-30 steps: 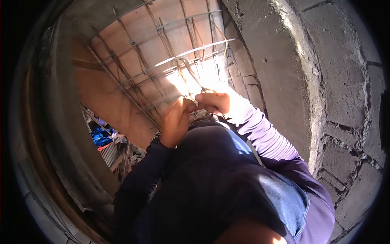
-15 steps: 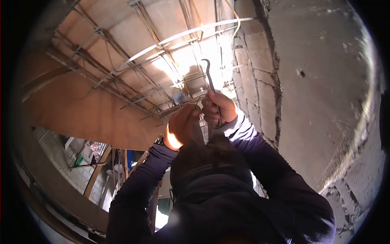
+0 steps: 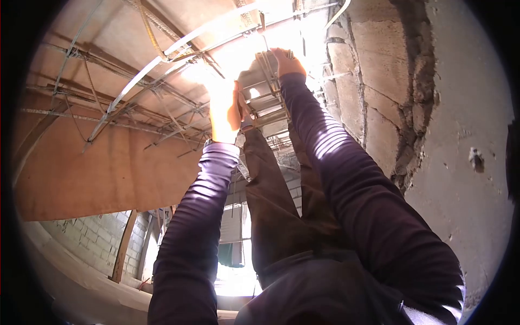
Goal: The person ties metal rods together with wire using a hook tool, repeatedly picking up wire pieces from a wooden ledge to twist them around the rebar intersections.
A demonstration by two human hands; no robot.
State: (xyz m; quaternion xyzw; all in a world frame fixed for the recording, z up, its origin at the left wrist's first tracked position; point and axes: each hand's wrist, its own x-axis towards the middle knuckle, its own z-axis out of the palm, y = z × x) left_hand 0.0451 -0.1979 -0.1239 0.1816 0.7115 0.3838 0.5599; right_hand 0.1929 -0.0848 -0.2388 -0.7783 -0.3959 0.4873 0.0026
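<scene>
My right hand [image 3: 290, 64] is stretched up to the steel bars, with its fingers closed. A dark end shows at its fingers, where the hooked tying tool was a moment earlier; most of the tool is hidden here. Lower and to the left, my left hand [image 3: 223, 111] is raised beside the bars with its thumb upright. Strong glare washes out its fingers. Between and above both hands runs the rebar cage [image 3: 265, 67] with its crossing rods. A pale curved rod [image 3: 142, 73] sweeps across to the left of my left hand.
A rough block wall [image 3: 374, 70] with a broken mortar edge rises close on the right, beside a plastered face [image 3: 471, 119]. Brown formwork panel [image 3: 108, 173] lies to the left behind the bars. My legs [image 3: 268, 189] are below, and a wooden post [image 3: 124, 246] stands lower left.
Both hands have moved apart and reached farther up toward the bars, arms extended. The hooked tool and the thin wire, clear before, are now mostly hidden. The view has shifted, bringing my legs into sight.
</scene>
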